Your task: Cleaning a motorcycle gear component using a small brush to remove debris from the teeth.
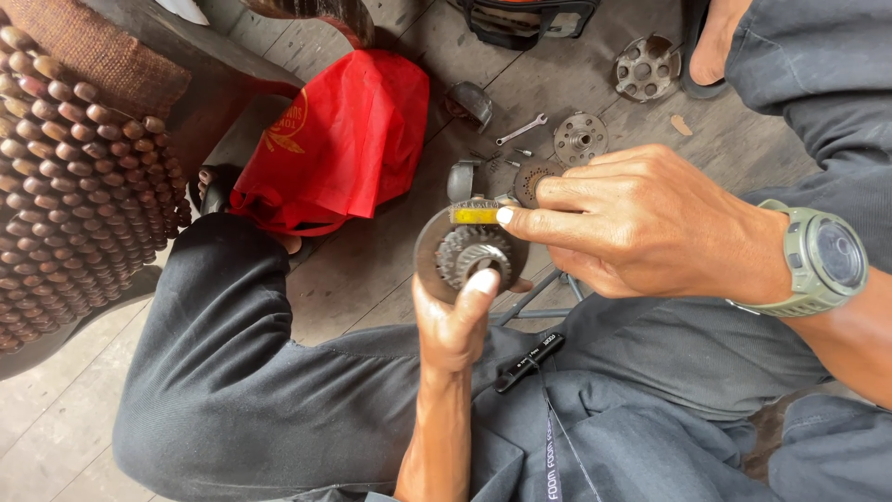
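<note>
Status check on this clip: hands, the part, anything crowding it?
Left hand grips round metal clutch part. Right hand presses small yellow-handled brush on its rim. Wrench and loose discs on floor behind, apart.

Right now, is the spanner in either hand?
No: the spanner lies on the floor beyond both hands; the left hand holds a round metal part, the right hand a small yellow brush.

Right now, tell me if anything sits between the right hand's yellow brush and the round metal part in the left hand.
Nothing visible does. The right hand holds the yellow brush right against the rim of the round metal part, which the left hand grips from below.
</note>
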